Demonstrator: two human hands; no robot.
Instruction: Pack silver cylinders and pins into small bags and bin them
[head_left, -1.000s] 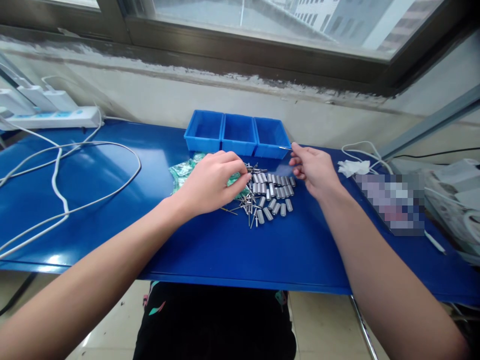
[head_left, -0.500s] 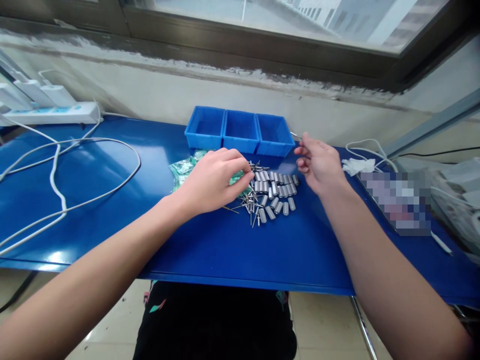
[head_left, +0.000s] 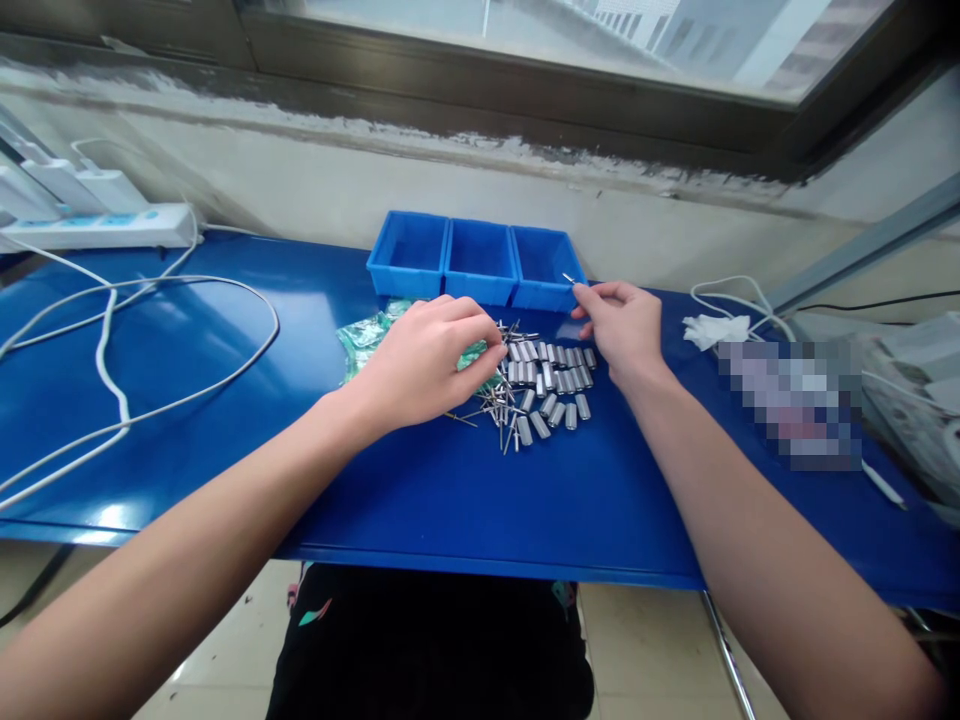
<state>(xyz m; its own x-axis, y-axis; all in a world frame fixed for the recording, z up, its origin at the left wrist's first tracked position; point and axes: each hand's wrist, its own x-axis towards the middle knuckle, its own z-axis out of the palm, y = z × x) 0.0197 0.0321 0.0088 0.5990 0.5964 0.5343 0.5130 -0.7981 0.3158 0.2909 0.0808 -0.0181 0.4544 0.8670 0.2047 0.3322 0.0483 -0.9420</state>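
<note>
A blue table (head_left: 465, 500) carried three blue bins (head_left: 480, 291) in a row. The left hand (head_left: 439, 358) was curled, whether around anything I couldn't tell, while the right hand (head_left: 624, 322) pinched a slim metal pin (head_left: 568, 279), seen against the rightmost bin's near right corner.

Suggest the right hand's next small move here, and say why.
Probably shift the right hand slightly inward, bringing the thin metal pin fully over the rightmost blue bin. The hand pinches the pin near one end, and in this view the pin overlaps that bin's right front corner; its height above the rim is unclear.
</note>
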